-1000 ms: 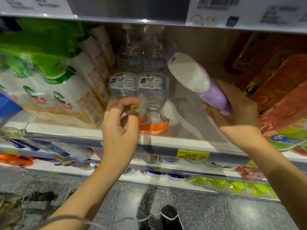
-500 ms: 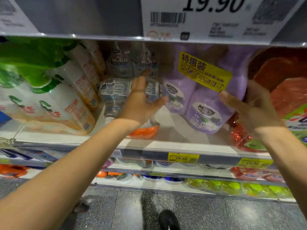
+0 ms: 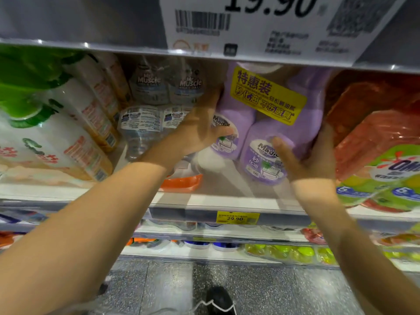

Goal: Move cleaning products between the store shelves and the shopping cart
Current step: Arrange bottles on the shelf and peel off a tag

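Purple twin-pack (image 3: pixel 261 123) stood upright on the shelf (image 3: pixel 227 198), directly between both hands. Left hand (image 3: pixel 200 133) gripped its left flank, right hand (image 3: pixel 316 155) its right, thumbs across the front.

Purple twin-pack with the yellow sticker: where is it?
Head view, centre-right in the shelf: the purple twin-pack is between the left hand and right hand, clear bottles left, red packs right.
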{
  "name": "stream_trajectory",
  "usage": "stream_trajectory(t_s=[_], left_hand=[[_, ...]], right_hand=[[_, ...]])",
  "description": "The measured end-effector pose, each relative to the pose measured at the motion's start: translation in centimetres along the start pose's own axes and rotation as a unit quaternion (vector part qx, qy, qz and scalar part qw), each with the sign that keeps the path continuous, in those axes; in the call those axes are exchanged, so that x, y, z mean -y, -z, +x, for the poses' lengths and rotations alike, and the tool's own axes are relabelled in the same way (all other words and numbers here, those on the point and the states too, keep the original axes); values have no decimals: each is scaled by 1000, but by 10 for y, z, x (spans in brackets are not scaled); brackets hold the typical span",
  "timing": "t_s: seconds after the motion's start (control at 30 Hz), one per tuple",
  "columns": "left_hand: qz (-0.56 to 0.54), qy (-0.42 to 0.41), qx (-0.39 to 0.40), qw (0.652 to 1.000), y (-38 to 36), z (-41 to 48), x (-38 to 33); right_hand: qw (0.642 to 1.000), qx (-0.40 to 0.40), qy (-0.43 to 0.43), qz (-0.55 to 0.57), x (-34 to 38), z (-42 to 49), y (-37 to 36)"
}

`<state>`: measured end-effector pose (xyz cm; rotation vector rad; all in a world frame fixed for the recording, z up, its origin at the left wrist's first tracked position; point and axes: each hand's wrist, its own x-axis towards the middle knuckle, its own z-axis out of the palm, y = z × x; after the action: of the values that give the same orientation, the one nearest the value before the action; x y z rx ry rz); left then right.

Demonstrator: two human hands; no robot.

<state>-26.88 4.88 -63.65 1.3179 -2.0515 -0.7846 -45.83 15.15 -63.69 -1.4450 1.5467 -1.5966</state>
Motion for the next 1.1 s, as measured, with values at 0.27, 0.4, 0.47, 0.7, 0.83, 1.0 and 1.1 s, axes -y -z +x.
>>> stream_trajectory(t_s=[0.27,0.4,0.47,0.7,0.83,1.0,1.1], left_hand=[[64,-26,-49,996,1,-4,-2],[88,-32,-96,991,-7,-1,-11],[90,-25,-131,987,-14,-1,-11],[68,37,-151,986,-26,-1,-24],[23,45,-175,983,-27,2,-26],[20,15,-207,978,-29,9,-22],[39,14,-215,976,-30,15,-17]], right_hand=[[955,-113,35,-272,-15,-27,-21],[949,-133,13,-285,-22,-7,-24],[950,-122,9,-287,-27,2,-24],[931,-114,-20,-346,-39,17,-35],[939,-117,-29,-323,-44,21,-41],[947,-108,-32,-299,-54,38,-44],[936,-109,-25,-333,-49,41,-48]])
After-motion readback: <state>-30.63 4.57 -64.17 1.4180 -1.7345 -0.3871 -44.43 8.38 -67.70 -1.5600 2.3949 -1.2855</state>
